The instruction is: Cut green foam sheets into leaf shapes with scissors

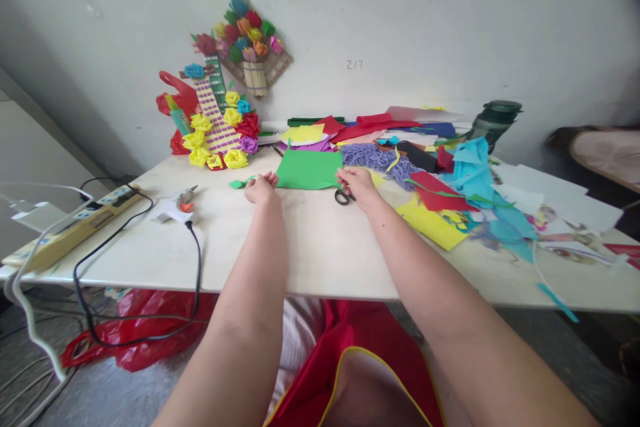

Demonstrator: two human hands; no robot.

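Holding the green sheet [307,169] out flat, mid-tabletop [335,253], seems the step in hand. The right hand [361,185] pinches its right edge; the left hand [263,188] half curls at its left, but its grip I cannot tell. The next move likely calls for even holding. The far wall [425,27] appears to read "217"; no brand is legible.

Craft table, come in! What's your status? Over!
Left hand at left edge of green sheet. Right hand pinching its right edge. Scissors by right hand, maybe in the way.
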